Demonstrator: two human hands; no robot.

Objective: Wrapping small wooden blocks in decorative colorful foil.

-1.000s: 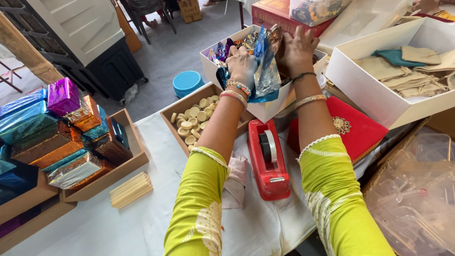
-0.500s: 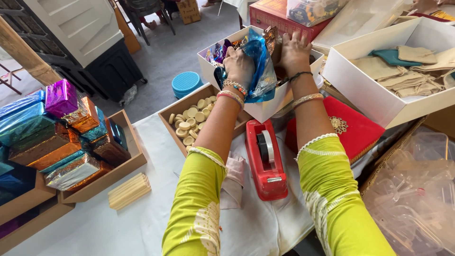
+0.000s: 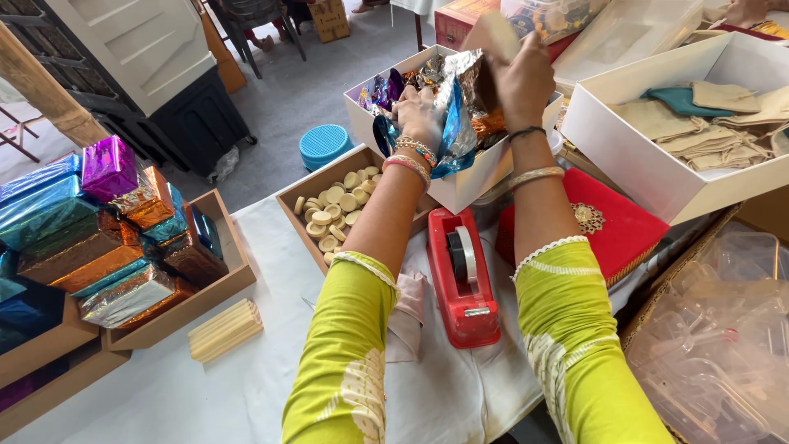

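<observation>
reaching into the white box (image 3: 460,185) at the far middle of the table, both hands work among shiny foil wrappers. the blue foil packet (image 3: 454,131) stands nearly upright between the hands, its long axis running from near-low to far-high, its top leaning a little to the right. the left hand (image 3: 417,115) is curled around the packet's left edge, fingers closed on the foil. the right hand (image 3: 519,78) is raised just right of it, pinching a pale tan piece (image 3: 496,37) that is blurred; what that piece is cannot be told.

to the left of the white box lies a wooden tray (image 3: 306,197) filled with small round cream discs. nearer, between the forearms, sits a red tape dispenser (image 3: 463,279), its long axis running near to far. right of it lies a flat red square box (image 3: 612,226) with a gold ornament. at the far right a larger white box (image 3: 657,177) holds folded beige and teal cloths. at the left, wooden trays carry foil-wrapped blocks (image 3: 123,222) in purple, blue, copper and silver. a cream ribbed bar (image 3: 225,329) lies on the white table cover near them. clear plastic containers (image 3: 723,345) crowd the near right.
</observation>
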